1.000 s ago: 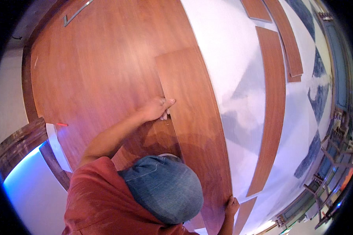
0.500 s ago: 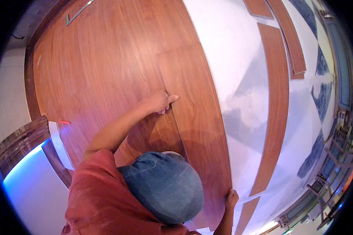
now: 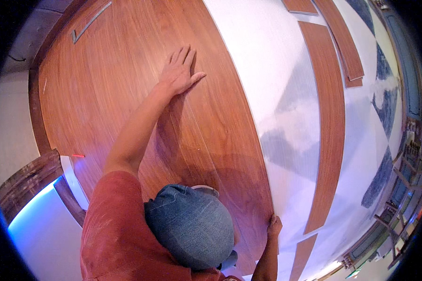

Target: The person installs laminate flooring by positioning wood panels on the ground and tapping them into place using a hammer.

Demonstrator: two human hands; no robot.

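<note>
My left hand (image 3: pixel 177 75) lies with fingers spread on the reddish-brown wood floor, near the long seam of the outermost floor plank (image 3: pixel 232 117). Nothing is held in it. At the plank's right edge, toward the near end, my right hand (image 3: pixel 274 225) is closed with its fingers curled against that edge; its fingertips are partly hidden. The plank lies alongside the joined floor planks (image 3: pixel 126 84), with a fine seam line visible between them. My bent knee in blue denim (image 3: pixel 190 227) covers part of the near floor.
A bent grey metal bar (image 3: pixel 90 23) rests on the floor at far left. A small red stick (image 3: pixel 78 155) lies by the doorway edge. White underlay (image 3: pixel 286 140) stretches to the right, bearing a loose long plank (image 3: pixel 330 122) and stacked planks (image 3: pixel 344 42). Furniture (image 3: pixel 405 187) stands far right.
My left hand has moved from the seam farther up the floor, and its fingers have gone from curled to spread. The right hand stays at the plank's edge. The seam's dark line looks thinner.
</note>
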